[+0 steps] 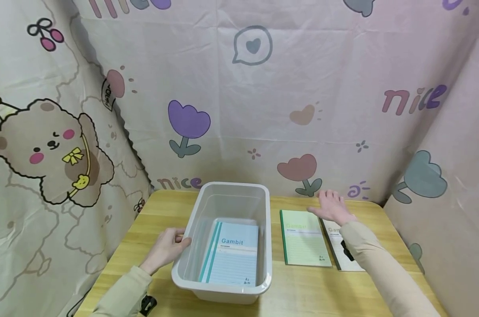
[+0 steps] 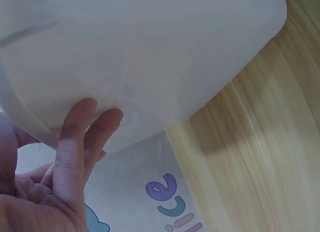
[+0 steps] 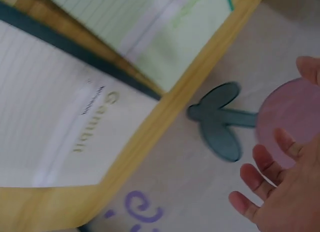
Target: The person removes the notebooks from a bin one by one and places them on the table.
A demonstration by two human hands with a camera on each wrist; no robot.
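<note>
A pale plastic tub (image 1: 268, 229) stands on the wooden table, with blue "Gambit" notebooks (image 1: 235, 259) inside; two teal spine strips show at their left. My left hand (image 1: 165, 248) grips the tub's left rim, thumb over the edge, and in the left wrist view its fingers (image 2: 70, 157) press the outer wall. To the right of the tub lies a green notebook (image 1: 302, 242). Beside it is a white notebook (image 1: 336, 241) with a dark spine, partly hidden by my right arm. Fingers spread, my right hand (image 1: 332, 208) hovers above that notebook's far end, holding nothing.
A patterned curtain (image 1: 239, 110) hangs behind the table and along both sides. The wooden table top (image 1: 295, 290) shows in front of the notebooks. Near my left sleeve is a small black object (image 1: 148, 304).
</note>
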